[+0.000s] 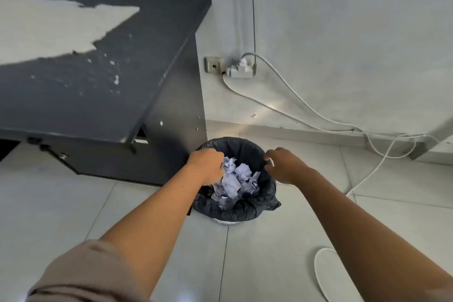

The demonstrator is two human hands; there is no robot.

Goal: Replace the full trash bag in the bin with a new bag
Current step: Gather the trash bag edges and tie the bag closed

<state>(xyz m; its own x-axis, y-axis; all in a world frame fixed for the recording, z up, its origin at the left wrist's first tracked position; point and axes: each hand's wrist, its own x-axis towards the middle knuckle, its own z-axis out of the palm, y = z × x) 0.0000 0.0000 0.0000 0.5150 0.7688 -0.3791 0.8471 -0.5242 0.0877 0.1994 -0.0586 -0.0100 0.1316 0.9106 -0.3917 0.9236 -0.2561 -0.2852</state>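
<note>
A small round bin (pixel 226 222) stands on the tiled floor beside a dark desk, lined with a black trash bag (pixel 245 208) folded over its rim. Crumpled white paper (pixel 235 179) fills the bag. My left hand (pixel 205 165) is at the bag's left rim with its fingers curled over the edge, and the bag seems gripped there. My right hand (pixel 279 164) is at the right rim with fingers bent like a claw, pinching at the black plastic. Both forearms reach down from the bottom of the view.
A worn dark desk (pixel 98 68) with a side panel stands just left of the bin. A wall socket with an adapter (pixel 241 70) and white cables (pixel 318 115) run along the wall and floor to the right. A white round object (pixel 328 272) lies bottom right.
</note>
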